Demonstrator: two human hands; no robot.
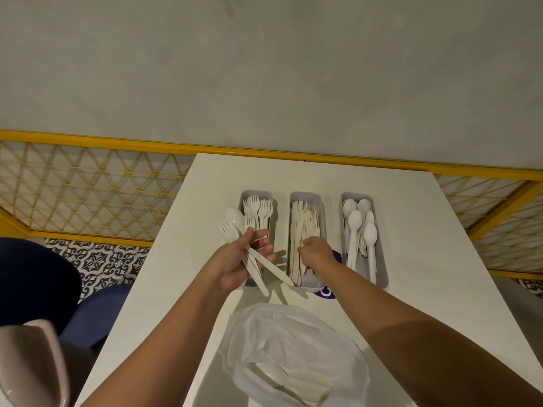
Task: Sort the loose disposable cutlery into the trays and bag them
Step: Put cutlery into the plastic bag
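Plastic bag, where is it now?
In the head view the plastic bag lies low and centre on the white table, near its front edge, just this side of the middle tray.

Both bare forearms run from the lower frame up toward centre. Left grip (235, 261): palm facing right, thumb and fingers curled round a cutlery bundle (235, 217). Right grip (318, 254): just right of it, back of hand toward me, wrist dipped, fingers curled under. I can't tell if they pinch anything.
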